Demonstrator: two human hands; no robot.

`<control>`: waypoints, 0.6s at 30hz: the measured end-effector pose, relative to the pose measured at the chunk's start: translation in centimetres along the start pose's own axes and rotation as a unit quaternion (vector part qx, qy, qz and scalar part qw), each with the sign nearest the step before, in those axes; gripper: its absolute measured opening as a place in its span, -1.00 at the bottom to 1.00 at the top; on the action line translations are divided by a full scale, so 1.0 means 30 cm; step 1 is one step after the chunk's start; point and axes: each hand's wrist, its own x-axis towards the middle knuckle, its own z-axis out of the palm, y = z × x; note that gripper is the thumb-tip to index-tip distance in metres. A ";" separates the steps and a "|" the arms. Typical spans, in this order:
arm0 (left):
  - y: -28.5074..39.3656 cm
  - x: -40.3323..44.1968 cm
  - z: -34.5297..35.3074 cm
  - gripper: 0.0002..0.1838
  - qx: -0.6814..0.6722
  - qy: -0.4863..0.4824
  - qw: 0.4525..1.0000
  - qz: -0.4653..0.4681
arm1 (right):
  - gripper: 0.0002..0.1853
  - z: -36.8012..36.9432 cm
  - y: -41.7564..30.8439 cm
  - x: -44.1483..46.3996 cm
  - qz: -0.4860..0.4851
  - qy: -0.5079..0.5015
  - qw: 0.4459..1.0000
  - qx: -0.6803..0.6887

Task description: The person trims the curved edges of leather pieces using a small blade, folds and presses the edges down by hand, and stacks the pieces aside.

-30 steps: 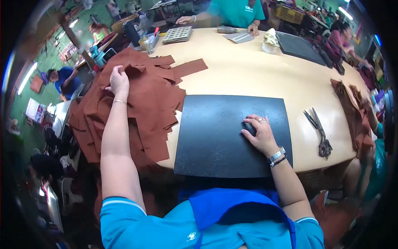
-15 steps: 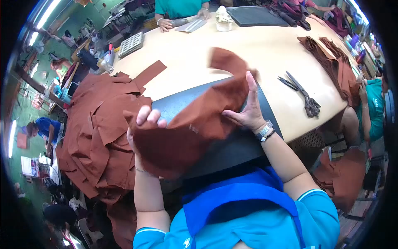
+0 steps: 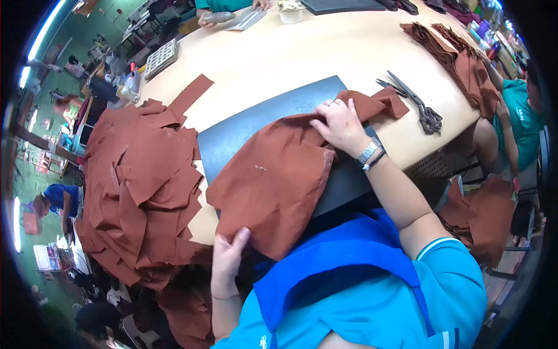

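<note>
A reddish-brown fabric piece (image 3: 273,180) with a small pale mark lies slanted over the dark board (image 3: 261,125) in front of me. My right hand (image 3: 343,128) is closed on its upper edge, with a narrow strip of the cloth running out to the right past the fingers. At the lower left edge, my left hand (image 3: 228,256) has its thumb on top of the cloth and its fingers hidden beneath, pinching it. Left of the board rises a big heap of brown fabric pieces (image 3: 139,192).
Large scissors (image 3: 415,102) lie on the table (image 3: 244,64) to the right. Further right are stacked brown pieces (image 3: 459,70) and a seated co-worker (image 3: 517,128). A white gridded tray (image 3: 161,59) stands at the back left. Another person's hands (image 3: 215,17) work at the far edge.
The fabric has come down from a folded, raised position and now spreads over the board. My left hand has moved lower, and my right hand has turned palm down onto the upper edge.
</note>
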 end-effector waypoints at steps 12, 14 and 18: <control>0.088 0.329 0.001 -0.40 0.202 0.020 0.976 0.078 | -0.62 -0.115 0.594 0.027 0.187 0.049 0.974 -0.122; 0.181 0.290 0.078 -0.52 0.241 0.044 0.967 0.064 | -0.64 -0.102 0.669 -0.047 0.144 0.036 0.977 -0.155; 0.094 0.363 0.043 -0.50 0.089 0.075 0.992 0.055 | -0.69 -0.158 0.633 -0.088 0.137 -0.013 0.970 -0.200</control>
